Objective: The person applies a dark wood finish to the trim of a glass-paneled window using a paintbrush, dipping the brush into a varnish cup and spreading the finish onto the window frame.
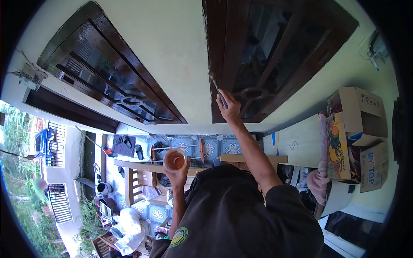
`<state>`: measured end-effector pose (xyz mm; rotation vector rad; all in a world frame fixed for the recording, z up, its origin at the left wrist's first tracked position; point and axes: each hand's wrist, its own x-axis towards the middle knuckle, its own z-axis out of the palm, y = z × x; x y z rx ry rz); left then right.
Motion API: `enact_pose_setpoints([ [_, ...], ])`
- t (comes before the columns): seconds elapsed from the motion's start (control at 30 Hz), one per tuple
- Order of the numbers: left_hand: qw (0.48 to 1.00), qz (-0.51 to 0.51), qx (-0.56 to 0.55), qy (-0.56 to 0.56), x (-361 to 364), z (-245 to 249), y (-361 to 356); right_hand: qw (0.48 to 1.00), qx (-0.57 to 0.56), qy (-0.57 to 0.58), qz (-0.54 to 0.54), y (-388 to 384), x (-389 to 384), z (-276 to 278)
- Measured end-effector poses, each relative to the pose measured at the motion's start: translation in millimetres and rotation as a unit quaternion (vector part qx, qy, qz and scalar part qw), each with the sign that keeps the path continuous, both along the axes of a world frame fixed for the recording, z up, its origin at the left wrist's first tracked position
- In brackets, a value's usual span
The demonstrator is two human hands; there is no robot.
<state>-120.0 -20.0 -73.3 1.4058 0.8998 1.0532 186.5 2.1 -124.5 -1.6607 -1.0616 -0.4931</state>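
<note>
My right hand (pixel 231 108) is raised and closed around the handle of a paintbrush (pixel 217 88). The brush tip lies along the left edge of a dark brown wooden window frame (pixel 218 56), where the frame meets the pale wall. Lower down, my left hand (pixel 176 176) grips a clear plastic cup (pixel 175 160) from below and the side. Reddish-brown liquid sits in the cup, seen from above through its mouth. A second glossy brown window (pixel 116 73) is on the wall to the left.
Cardboard boxes (pixel 359 112) are stacked at the right beside a pink rolled cloth. Below me, a wooden bench (pixel 133 185) stands on the blue patterned tile floor (pixel 178 142), with black slippers (pixel 139 151) on a mat nearby. Plants and a railing are at the far left.
</note>
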Motion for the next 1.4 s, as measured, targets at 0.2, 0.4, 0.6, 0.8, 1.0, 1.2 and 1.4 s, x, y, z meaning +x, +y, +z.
enact_pose_setpoints([
  [0.2,0.999,0.013,0.038,-0.008,-13,-6,3,0.998,-0.049,0.042,-0.026,-16,-5,1],
  [0.4,1.000,-0.009,-0.006,-0.012,-11,5,-2,0.998,0.065,-0.019,-0.010,-4,6,24],
  [0.6,0.995,-0.037,-0.079,-0.041,-17,-7,5,0.997,-0.070,0.021,-0.007,-21,5,-26],
  [0.8,0.999,-0.021,0.042,-0.022,-45,-14,4,0.939,-0.126,0.319,-0.008,-106,-61,-73],
  [1.0,1.000,0.008,0.008,0.023,-60,5,9,0.972,-0.112,0.204,-0.020,-170,-102,-104],
  [1.2,0.991,-0.013,0.112,0.075,-59,5,20,0.878,-0.098,0.468,-0.015,-153,-144,-27],
  [1.4,0.994,-0.055,0.067,0.065,-44,5,10,0.649,0.136,0.741,0.104,-128,-152,41],
])
